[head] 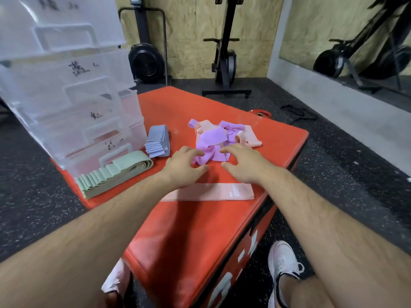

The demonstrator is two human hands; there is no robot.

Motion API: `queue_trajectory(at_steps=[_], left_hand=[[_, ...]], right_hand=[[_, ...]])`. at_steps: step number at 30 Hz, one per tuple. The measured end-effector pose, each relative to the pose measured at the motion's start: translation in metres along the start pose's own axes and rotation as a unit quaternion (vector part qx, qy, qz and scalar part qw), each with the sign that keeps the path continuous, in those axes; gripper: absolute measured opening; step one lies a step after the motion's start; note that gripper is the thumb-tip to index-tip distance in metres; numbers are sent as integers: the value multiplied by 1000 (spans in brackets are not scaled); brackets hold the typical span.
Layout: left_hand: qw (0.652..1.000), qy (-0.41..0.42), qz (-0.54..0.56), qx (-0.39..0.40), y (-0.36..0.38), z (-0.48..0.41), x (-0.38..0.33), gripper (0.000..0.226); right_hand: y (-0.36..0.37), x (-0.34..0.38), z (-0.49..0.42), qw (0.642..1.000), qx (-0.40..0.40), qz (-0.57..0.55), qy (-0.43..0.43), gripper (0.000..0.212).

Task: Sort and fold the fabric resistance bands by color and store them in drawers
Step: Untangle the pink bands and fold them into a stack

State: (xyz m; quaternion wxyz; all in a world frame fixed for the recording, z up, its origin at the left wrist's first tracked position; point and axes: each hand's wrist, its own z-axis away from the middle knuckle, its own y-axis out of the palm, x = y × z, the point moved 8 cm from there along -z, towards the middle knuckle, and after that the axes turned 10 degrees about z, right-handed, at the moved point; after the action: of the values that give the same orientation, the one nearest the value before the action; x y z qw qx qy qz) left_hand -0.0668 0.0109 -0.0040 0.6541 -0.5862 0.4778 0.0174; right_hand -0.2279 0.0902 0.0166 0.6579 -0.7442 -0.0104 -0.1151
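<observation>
Head camera, looking down past two bare forearms at a red padded box (195,230) on a dark gym floor.

At the far left corner of the box stands a stack of clear plastic drawers (73,101), each front marked with handwriting, probably a colour label. All of them look closed.

Two finished piles lie just beside the drawers. The green bands (120,173) are fanned in a folded stack against the lowest drawer. The blue-grey bands (158,138) are folded a little further back. Their spot near the drawers suggests they are waiting to be stored.

Near the middle of the box lies a loose tangle of purple and pink bands (211,138), not yet sorted.

One pink band (211,192) lies flat and straight nearer the person, apart from the tangle. It is likely the start of a pink pile.

The left hand (184,167) and right hand (242,165) sit side by side between that flat band and the tangle. Both have palms down and fingers spread and gently curved. The fingertips of both reach the near edge of the purple fabric. Neither hand pinches or grips anything. They seem placed to pull the next band free.

A white shoe (282,263) shows on the floor at lower right. An exercise machine (224,58) stands against the far wooden wall.
</observation>
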Motion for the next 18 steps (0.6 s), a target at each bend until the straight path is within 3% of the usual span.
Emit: queue_trajectory(at_steps=[6,11,18], left_hand=[[997,-72,-12,-32,-14,-79,-2,42],[989,-147,12,5,-6,-128,11,41],[996,-73,52,3,-7,-147,-3,34]], right_hand=[[-9,13,-41,997,-68,33,10,43],[-4,6,-58,996,-73,52,29,43],[-4,2,-68,996,-52,61,50,51]])
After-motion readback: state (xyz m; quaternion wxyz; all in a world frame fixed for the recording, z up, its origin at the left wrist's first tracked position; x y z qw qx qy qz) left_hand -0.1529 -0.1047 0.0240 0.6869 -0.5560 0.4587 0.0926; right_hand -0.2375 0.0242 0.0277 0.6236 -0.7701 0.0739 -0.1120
